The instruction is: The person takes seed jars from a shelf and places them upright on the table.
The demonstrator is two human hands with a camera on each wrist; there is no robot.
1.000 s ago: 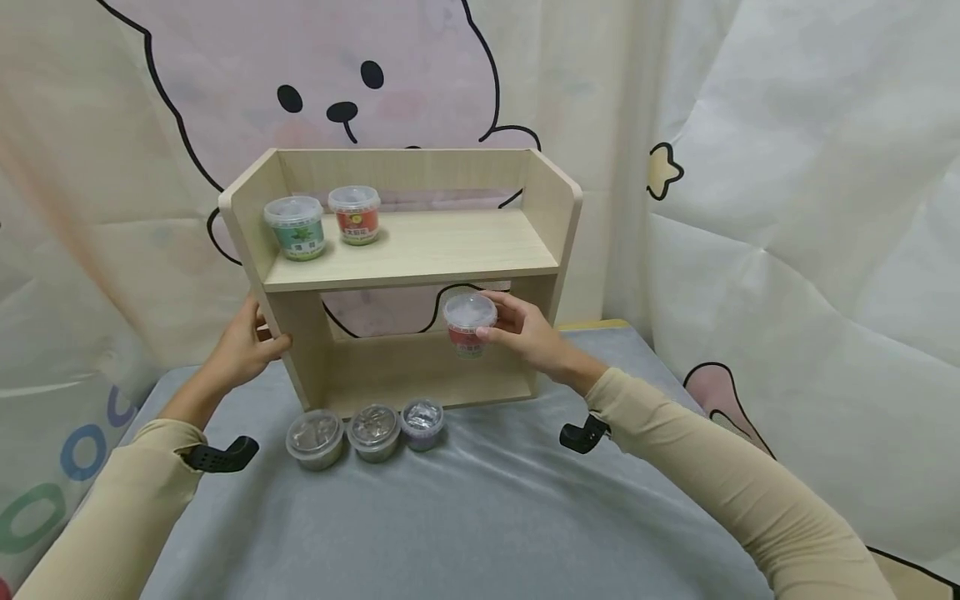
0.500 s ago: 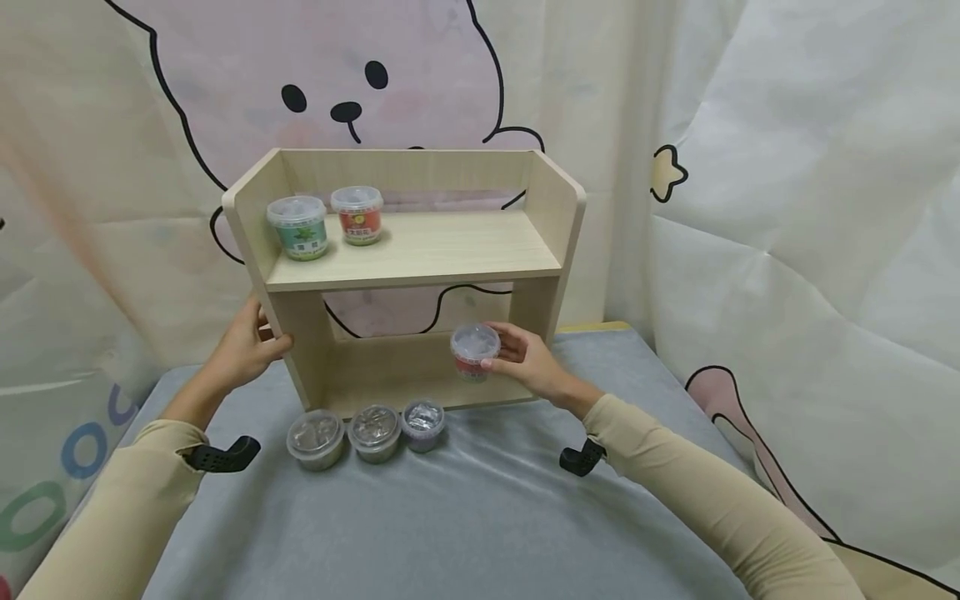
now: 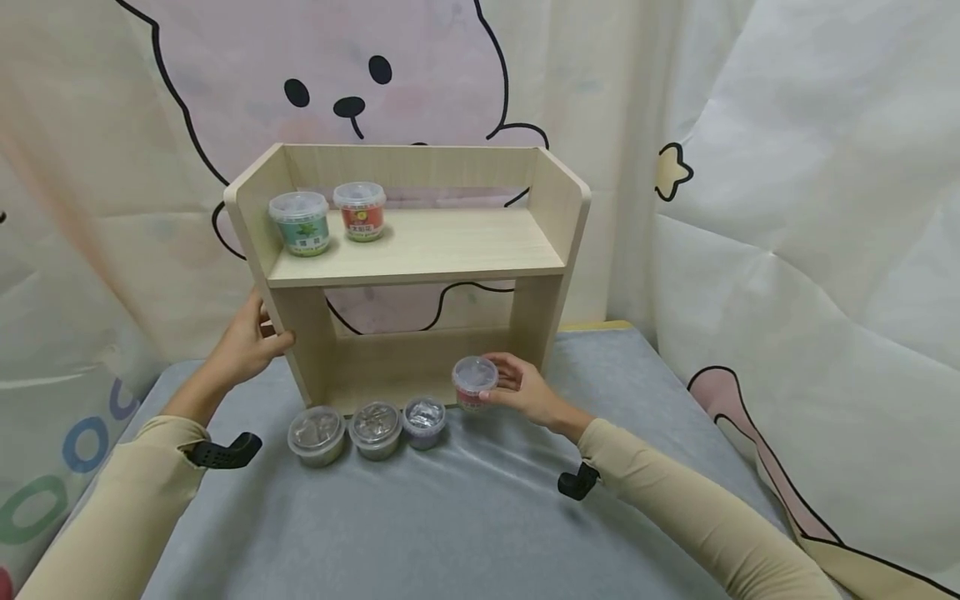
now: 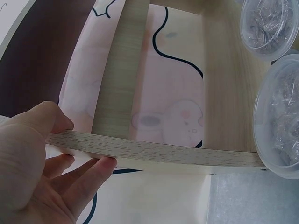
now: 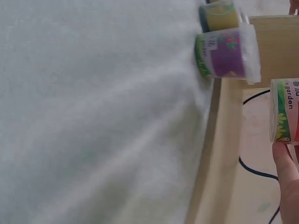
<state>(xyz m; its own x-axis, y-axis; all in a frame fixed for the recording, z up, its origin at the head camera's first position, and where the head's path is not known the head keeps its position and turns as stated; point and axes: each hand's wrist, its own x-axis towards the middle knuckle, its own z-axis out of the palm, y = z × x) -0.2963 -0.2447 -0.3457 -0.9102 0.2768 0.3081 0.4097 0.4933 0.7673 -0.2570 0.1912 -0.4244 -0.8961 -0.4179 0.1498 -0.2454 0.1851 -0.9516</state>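
Note:
A small clear-lidded plastic cup with a red label (image 3: 475,379) is pinched between the thumb and fingers of my right hand (image 3: 528,392). It is held at the lower front edge of the wooden shelf (image 3: 450,250), right of the row of cups. In the right wrist view only part of this red-labelled cup (image 5: 284,109) shows. My left hand (image 3: 243,348) grips the front edge of the shelf's left side panel (image 4: 154,151), thumb on one face and fingers on the other. Two cups, one green-labelled (image 3: 303,229) and one red-labelled (image 3: 362,217), stand on the upper board.
Three lidded cups stand in a row before the shelf: a left one (image 3: 317,435), a middle one (image 3: 375,429) and a smaller purple-labelled one (image 5: 227,53). A grey cloth (image 3: 450,525) covers the table. Printed curtains (image 3: 787,208) hang behind and beside it.
My right hand has lowered the red-labelled cup from in front of the shelf's lower opening to near the table. My left hand keeps its grip on the side panel.

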